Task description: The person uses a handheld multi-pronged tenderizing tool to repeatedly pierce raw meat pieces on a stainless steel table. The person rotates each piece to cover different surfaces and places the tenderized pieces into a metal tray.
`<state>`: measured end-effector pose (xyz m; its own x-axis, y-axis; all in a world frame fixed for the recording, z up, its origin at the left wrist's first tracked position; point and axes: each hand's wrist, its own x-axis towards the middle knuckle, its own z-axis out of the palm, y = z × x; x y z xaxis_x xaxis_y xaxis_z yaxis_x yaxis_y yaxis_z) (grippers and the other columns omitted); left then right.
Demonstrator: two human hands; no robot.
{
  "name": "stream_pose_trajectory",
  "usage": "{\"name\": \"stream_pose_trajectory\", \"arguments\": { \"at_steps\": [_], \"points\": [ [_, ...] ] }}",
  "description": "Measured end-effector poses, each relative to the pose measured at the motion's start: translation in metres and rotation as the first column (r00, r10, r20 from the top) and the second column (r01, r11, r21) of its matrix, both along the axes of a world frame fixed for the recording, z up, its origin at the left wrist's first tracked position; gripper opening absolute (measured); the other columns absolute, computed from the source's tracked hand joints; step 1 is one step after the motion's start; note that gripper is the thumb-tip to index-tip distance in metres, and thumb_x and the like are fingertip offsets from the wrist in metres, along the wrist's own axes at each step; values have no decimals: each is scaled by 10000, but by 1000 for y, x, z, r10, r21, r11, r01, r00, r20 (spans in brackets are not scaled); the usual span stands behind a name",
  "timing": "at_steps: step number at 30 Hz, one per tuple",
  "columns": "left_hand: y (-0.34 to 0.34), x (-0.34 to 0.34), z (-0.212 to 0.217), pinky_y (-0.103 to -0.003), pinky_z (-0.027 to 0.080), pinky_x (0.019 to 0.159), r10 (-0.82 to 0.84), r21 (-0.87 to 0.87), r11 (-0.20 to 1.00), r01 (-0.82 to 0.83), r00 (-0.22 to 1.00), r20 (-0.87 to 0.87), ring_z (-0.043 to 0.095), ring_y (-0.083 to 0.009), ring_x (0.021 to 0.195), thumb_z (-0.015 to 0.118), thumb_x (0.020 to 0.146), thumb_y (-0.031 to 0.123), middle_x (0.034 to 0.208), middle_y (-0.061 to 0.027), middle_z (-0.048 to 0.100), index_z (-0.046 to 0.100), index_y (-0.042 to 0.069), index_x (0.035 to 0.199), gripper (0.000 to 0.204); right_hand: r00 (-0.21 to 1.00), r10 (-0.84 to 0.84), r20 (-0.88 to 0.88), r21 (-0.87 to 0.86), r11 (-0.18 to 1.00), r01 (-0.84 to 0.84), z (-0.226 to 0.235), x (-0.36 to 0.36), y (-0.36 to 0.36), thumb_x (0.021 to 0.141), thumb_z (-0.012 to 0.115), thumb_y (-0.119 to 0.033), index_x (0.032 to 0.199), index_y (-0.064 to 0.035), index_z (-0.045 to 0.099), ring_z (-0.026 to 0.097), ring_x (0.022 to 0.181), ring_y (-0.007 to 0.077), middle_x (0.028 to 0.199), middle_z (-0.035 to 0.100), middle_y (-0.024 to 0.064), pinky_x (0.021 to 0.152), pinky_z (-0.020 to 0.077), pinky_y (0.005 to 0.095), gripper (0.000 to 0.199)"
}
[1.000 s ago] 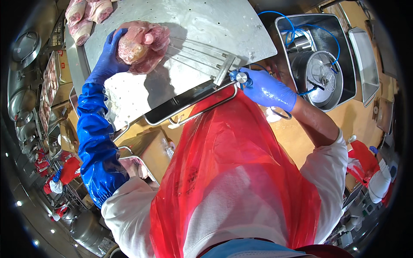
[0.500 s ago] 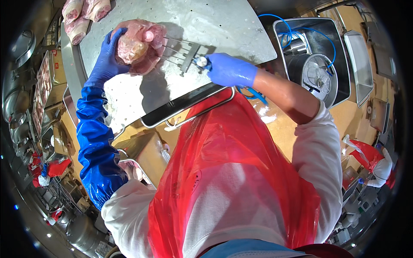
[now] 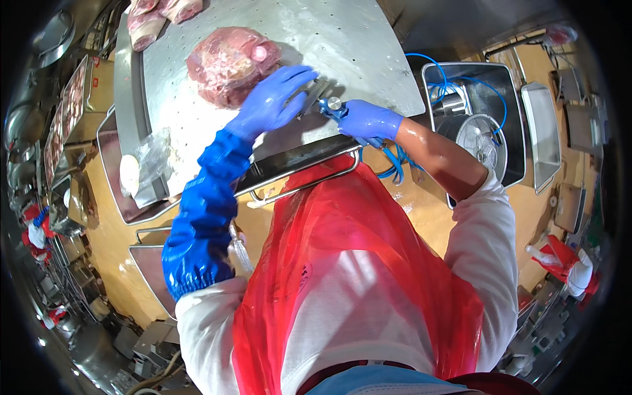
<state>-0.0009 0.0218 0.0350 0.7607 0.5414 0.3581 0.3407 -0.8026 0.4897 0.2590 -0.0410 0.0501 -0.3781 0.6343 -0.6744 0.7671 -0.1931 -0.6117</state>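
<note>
My right hand, in a blue glove, is closed round the handle of a multi-needle meat injector with a blue valve and silver knob. Its needle bar points left, and its needles are mostly hidden by my left hand. My gloved left hand reaches over beside that bar with fingers stretched out. Whether it touches the bar I cannot tell. Just beyond my left hand, a large pink piece of meat with a round bone end lies on the metal table.
Several skin-on meat pieces lie at the table's far left. On the right, a grey tub holds a steel pot and blue hose. A clear plastic bag hangs at the table's left edge. A metal rail runs along the front.
My left hand has left the meat's left side and moved right, to the needle bar. The needles were at the meat; the bar now stands apart from it. The view has shifted.
</note>
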Motion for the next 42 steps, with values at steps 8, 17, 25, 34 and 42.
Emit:
{"name": "stream_pose_trajectory", "arguments": {
  "at_steps": [8, 17, 25, 34, 42],
  "points": [
    [32, 12, -63, -497, 355, 1205, 184, 15, 982, -186, 952, -243, 491, -408, 1374, 467, 1064, 303, 1440, -237, 545, 553, 30, 1409, 448, 978, -154, -140, -144, 981, 133, 7, -3, -5, 858, 639, -222, 854, 27, 668, 651, 646, 199, 747, 671, 131, 646, 531, 383, 251],
    [31, 14, -57, -503, 356, 1197, 166, 16, 986, -167, 956, -241, 482, -441, 1349, 473, 1052, 304, 1407, -260, 545, 552, -7, 1379, 458, 985, -155, -75, -78, 986, 149, -3, -4, -8, 869, 628, -199, 806, 2, 594, 545, 521, 145, 655, 580, 55, 491, 446, 336, 213],
    [28, -6, 33, -520, 403, 1170, 190, 205, 963, -175, 980, -54, 503, -448, 1366, 639, 975, 377, 1472, -265, 514, 531, 110, 1485, 586, 998, 57, 22, 447, 893, -61, -2, 3, -14, 915, 609, -245, 1003, 17, 676, 699, 663, 294, 813, 708, 180, 624, 560, 410, 285],
    [90, -84, 48, -511, 426, 1164, 422, -93, 870, -484, 829, -366, 529, -437, 1351, 862, 621, 451, 1487, -205, 518, 568, 276, 1470, 915, 980, -179, 88, -50, 982, 184, 72, 6, -52, 963, 596, -205, 1152, 4, 637, 709, 862, 275, 888, 696, 163, 747, 533, 399, 284],
    [81, -73, 41, -575, 479, 1085, 477, 23, 860, -510, 788, -389, 531, -491, 1299, 835, 585, 553, 1514, -157, 510, 572, 311, 1463, 947, 923, -201, -327, 185, 945, 271, 58, 65, -119, 999, 637, -119, 1188, -16, 676, 648, 831, 186, 918, 695, 85, 766, 522, 351, 219]
  ]
}}
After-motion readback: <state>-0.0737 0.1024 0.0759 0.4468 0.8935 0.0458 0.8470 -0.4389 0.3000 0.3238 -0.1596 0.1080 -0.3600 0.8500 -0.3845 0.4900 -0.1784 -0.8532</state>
